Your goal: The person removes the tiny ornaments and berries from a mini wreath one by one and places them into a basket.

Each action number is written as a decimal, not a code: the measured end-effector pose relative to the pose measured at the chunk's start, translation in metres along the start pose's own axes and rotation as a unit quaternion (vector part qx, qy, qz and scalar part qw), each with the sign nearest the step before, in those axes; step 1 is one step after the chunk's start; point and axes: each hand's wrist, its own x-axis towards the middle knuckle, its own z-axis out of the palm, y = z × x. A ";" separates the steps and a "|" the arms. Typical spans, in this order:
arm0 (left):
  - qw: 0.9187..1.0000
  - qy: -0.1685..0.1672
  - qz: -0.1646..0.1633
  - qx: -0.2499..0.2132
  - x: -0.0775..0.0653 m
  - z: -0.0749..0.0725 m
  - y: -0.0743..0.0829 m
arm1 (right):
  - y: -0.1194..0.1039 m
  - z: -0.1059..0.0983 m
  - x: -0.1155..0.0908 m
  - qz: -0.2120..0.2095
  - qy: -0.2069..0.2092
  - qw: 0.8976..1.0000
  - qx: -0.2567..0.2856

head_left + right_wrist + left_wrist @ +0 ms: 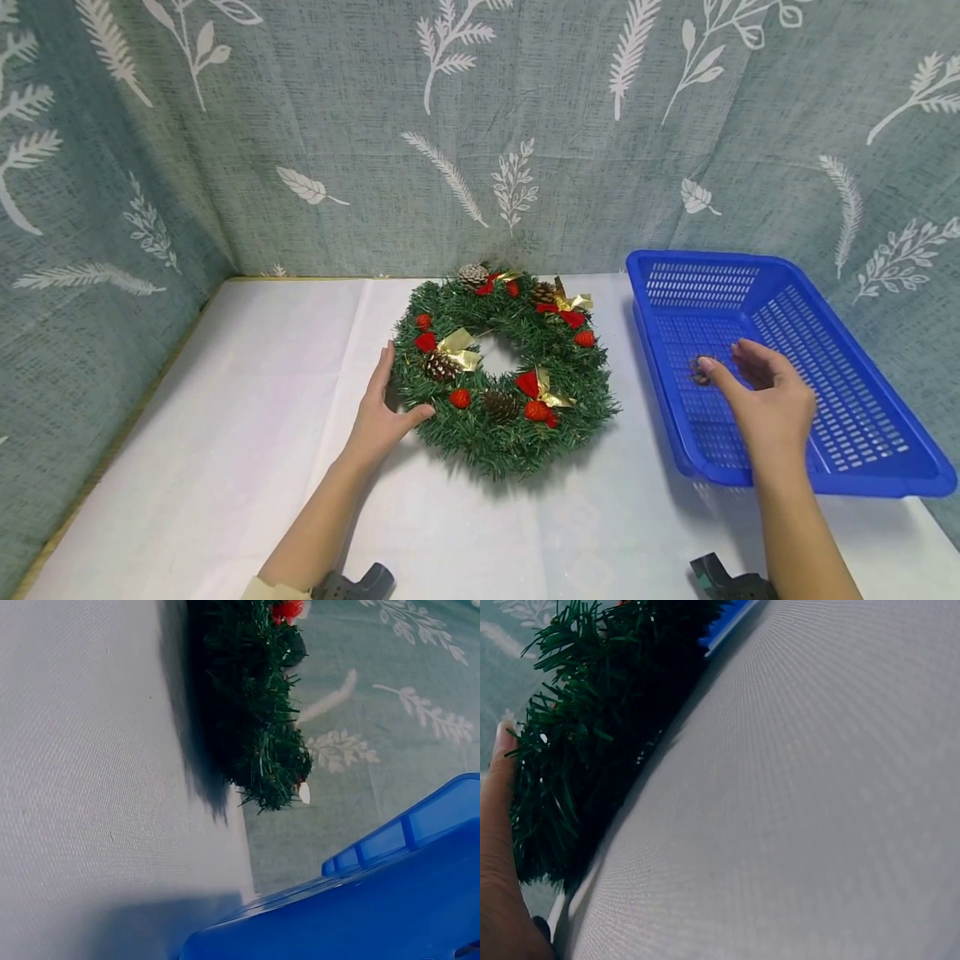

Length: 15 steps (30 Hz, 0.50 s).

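A green Christmas wreath (585, 387) lies on the white-covered table, trimmed with pine cones, red berries, and red and gold bows. My left hand (380, 425) rests at its left edge, thumb and fingers spread along the greenery. A straight digit of that hand (496, 817) lies against the wreath (577, 757) in the left wrist view. Over the blue plastic basket (660, 392) is my right hand (776, 400), with a gap between thumb and index finger. A small brown pine cone (699, 373) shows beside the thumb tip, partly hidden by it.
The basket stands right of the wreath, its slotted walls (832, 375) rising around the right hand. Behind the table (247, 400) hangs a grey-green curtain (360, 125) with white leaf prints. In the right wrist view the basket's side (360, 907) fills the lower right.
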 end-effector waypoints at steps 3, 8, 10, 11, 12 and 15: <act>1.000 0.001 -0.001 -0.002 -0.001 0.000 0.001 | -0.002 0.000 0.000 0.009 -0.015 1.000 -0.016; 1.000 0.000 -0.007 -0.007 -0.001 0.000 0.002 | -0.003 0.000 0.000 0.003 -0.012 1.000 -0.020; 1.000 -0.001 -0.012 -0.008 -0.001 0.000 0.003 | -0.002 0.001 -0.001 -0.013 -0.003 1.000 -0.014; 1.000 -0.002 -0.015 -0.008 -0.001 0.000 0.003 | -0.001 0.001 -0.002 -0.022 0.001 1.000 -0.009; 1.000 -0.003 -0.017 -0.009 0.000 0.000 0.003 | 0.000 0.001 -0.002 -0.033 0.008 0.999 -0.005; 0.999 -0.010 -0.028 -0.014 -0.001 -0.001 0.010 | 0.001 0.002 -0.005 -0.070 0.032 0.997 0.009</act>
